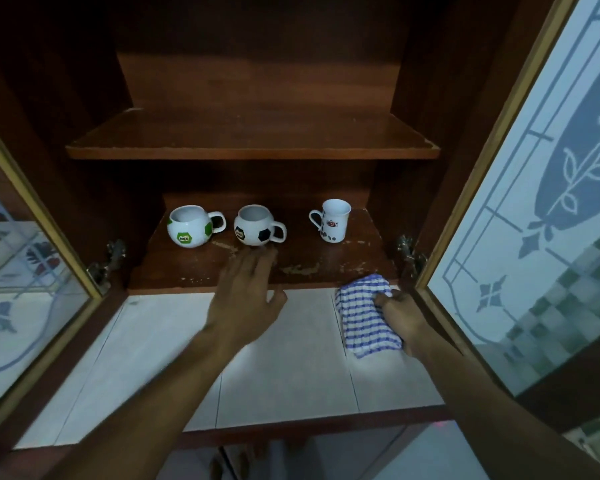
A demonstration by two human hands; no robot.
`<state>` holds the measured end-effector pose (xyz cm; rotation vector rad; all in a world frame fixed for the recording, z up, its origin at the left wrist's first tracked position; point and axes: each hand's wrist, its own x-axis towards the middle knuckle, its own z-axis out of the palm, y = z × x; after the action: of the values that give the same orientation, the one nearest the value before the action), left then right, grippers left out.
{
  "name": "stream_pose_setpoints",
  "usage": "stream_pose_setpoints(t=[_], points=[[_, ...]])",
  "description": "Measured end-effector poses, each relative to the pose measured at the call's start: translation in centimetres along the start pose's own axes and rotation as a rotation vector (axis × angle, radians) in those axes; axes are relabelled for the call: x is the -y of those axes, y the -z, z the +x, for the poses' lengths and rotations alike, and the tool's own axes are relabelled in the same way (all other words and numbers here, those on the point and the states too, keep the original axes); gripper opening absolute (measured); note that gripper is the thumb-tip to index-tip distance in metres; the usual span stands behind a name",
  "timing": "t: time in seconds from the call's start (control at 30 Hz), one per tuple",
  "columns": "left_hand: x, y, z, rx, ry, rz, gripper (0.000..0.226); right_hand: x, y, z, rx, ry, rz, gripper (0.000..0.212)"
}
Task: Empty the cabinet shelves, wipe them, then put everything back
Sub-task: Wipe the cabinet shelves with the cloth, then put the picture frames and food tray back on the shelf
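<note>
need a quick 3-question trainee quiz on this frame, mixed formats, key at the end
1. Multiple choice: how many mugs stand on the lower shelf? A two, B three, C five.
2. True or false: the right hand holds nothing.
3. Short answer: which mug is nearest the left hand?

Key
1. B: green-patched mug, black-patched mug, tall white mug.
2. False: it grips the striped cloth.
3. The black-patched mug, the middle one.
</note>
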<state>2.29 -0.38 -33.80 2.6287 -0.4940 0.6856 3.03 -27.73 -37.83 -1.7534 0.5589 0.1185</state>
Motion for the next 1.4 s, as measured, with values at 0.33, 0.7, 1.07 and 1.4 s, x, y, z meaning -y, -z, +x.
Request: stream_pose_setpoints(t=[0.33, 0.7, 1.07, 1.4], points=[[-9.1, -9.1, -1.1, 0.388, 0.276, -0.388, 0.045, -0.9, -0.4, -0.7, -0.119, 0.166, -0.348, 0.024], [-9.8, -10.3, -1.3, 0.388, 0.173, -0.235, 0.05, -2.4, 0.2, -1.0, -0.268, 0.486, -0.759, 0.042], [-10.4, -9.7, -0.5, 0.466, 0.16, -0.145, 0.046, -1.3, 0.5, -1.6, -0.261, 0.435, -0.953, 0.047], [-7.3, -2.9, 5.0, 0.33, 0.08, -0.085, 0.038, 5.2, -0.6, -3.1, -0.146, 0.639, -0.944, 0.058]])
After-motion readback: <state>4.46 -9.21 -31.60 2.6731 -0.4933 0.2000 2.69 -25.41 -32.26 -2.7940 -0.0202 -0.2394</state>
